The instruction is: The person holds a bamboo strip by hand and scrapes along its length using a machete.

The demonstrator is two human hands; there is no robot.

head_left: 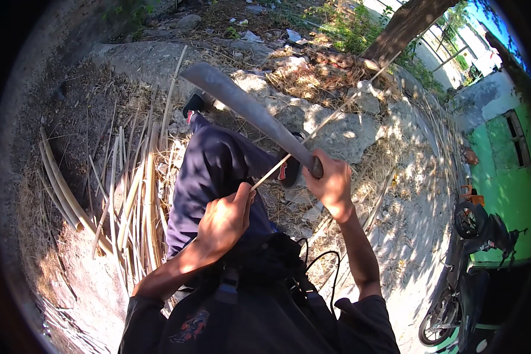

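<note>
While your left hand closes its fingers around the near end of a thin pale strip, your right hand grips the handle of a machete, whose blade crosses the strip close to the handle and points far left. Beneath both, your dark trousers crowd the space. To the left lie many split canes; at right, a motorcycle stands by a green wall. Far right, the strip's end reaches toward a tree trunk.

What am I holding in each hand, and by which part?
Your right hand grips a machete by its handle; your left hand holds a thin bamboo strip toward its near end.
</note>
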